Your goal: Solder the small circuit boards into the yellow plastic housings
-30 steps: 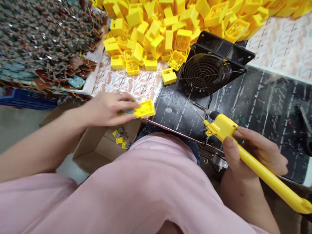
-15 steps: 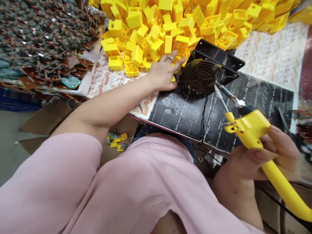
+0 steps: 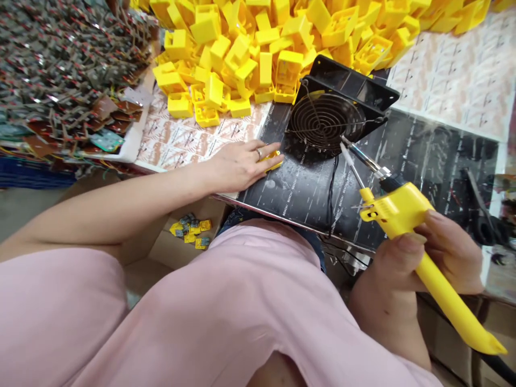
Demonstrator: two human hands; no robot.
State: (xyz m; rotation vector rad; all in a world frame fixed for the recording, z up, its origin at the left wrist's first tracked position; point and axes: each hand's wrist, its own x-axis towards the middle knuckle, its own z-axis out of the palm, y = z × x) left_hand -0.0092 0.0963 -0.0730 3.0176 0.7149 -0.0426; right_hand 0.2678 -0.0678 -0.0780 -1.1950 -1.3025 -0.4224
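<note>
A yellow housing (image 3: 276, 165) is held, seemingly for positioning, by the half-curled left hand (image 3: 237, 165), the soldering iron (image 3: 403, 207) gripped by the closed right hand (image 3: 451, 247), steadying needed next.

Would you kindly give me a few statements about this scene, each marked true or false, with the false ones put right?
1. The right hand holds a yellow soldering tool. True.
2. The left hand is in the middle of the big yellow pile. False: it is over one yellow housing on the black mat.
3. The black fan stands to the right of the left hand. True.
4. The heap of circuit boards lies to the right of the fan. False: it lies to the left.
5. The cardboard box below the table edge has nothing in it. False: small yellow and grey pieces lie in it.
</note>
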